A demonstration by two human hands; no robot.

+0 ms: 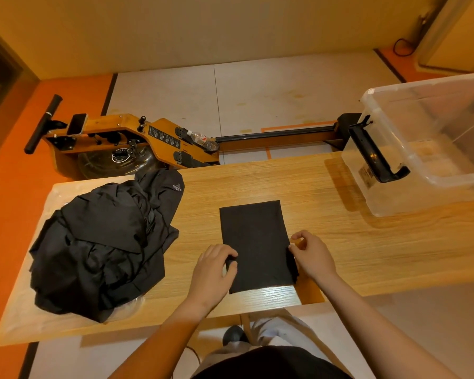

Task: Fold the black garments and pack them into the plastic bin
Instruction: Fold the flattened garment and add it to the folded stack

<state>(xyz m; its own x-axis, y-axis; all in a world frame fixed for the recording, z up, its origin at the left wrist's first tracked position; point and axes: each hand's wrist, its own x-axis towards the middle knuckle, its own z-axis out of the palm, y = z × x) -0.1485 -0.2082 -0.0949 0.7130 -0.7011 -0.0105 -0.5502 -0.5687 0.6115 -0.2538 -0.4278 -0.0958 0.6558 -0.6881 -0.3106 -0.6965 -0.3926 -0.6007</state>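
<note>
A black garment [255,242], folded into a narrow rectangle, lies flat in the middle of the wooden table [340,242]. My left hand [214,272] pinches its left edge near the front. My right hand [312,255] pinches its right edge. A heap of unfolded black garments [101,242] sits at the table's left end on a clear plastic sheet. The clear plastic bin [427,143], with a black handle clip on its near wall, stands at the table's far right corner. Nothing dark shows inside it.
A wooden rowing machine [137,140] with a plastic bottle [203,140] on it lies on the floor behind the table. The floor is orange and white. My legs and a shoe show below the table's front edge.
</note>
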